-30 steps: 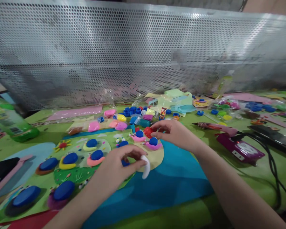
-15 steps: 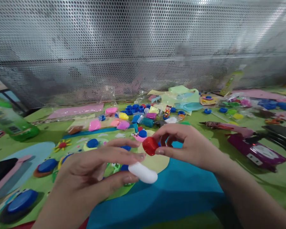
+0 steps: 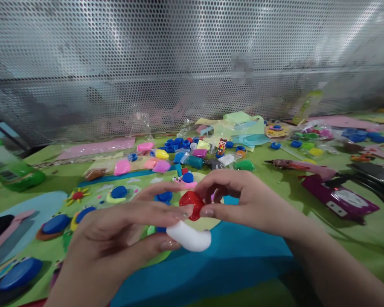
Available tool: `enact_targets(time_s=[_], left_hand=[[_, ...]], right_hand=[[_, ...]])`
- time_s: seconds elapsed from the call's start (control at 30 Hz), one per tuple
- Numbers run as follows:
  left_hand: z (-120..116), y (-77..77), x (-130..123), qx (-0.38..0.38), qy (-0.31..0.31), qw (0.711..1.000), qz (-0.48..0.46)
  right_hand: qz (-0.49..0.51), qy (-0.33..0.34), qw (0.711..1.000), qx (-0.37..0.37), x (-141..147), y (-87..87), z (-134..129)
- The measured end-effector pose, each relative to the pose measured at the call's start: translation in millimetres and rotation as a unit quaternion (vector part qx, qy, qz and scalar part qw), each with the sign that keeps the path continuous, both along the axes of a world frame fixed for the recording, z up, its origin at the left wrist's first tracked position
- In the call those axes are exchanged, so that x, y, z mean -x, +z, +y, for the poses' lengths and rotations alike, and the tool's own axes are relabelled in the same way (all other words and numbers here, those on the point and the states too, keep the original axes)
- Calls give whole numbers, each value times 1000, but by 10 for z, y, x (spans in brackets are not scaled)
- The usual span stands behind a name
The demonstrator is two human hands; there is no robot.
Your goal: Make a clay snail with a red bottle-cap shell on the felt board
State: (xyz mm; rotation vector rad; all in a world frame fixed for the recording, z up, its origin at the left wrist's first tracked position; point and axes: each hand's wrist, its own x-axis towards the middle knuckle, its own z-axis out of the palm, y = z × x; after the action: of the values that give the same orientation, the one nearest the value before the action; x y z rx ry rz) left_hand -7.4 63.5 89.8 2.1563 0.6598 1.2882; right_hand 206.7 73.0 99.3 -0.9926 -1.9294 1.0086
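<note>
A smooth white clay roll (image 3: 192,238), slightly bent, is pinched between thumb and finger of my left hand (image 3: 115,232). Its free end points right. The fingers of my right hand (image 3: 246,204) hold a glossy red lump (image 3: 193,204), maybe clay or a cap, just above the roll. A left fingertip also touches the red lump's lower edge. Beneath both hands lies a blue sheet (image 3: 217,264) with a green and pale yellow picture, decorated with blue bottle caps such as this blue cap (image 3: 118,192). The hands hide part of that picture.
Bagged clay such as a pink packet (image 3: 122,167) and a pile of blue caps (image 3: 177,145) lie behind. At right are a purple device (image 3: 339,200) with cables and a pink glue gun (image 3: 302,168). A green bottle (image 3: 14,170) stands left, before a perforated metal panel (image 3: 179,64).
My right hand has brought the red lump left and slightly down, against my left fingertip. The white roll has shifted slightly with my left hand. The whole view has moved a little.
</note>
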Motion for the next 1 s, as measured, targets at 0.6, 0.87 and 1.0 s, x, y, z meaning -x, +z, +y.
enact_targets(time_s=[0.6, 0.87, 1.0], left_hand=[[40, -68, 38, 19, 91, 995, -34], [35, -13, -3, -18, 132, 991, 24], [27, 5, 17, -46, 172, 982, 65]], right_hand=[[168, 70, 954, 237, -7, 3, -11], [207, 80, 939, 263, -11, -2, -18], [228, 64, 930, 282, 24, 9, -28]])
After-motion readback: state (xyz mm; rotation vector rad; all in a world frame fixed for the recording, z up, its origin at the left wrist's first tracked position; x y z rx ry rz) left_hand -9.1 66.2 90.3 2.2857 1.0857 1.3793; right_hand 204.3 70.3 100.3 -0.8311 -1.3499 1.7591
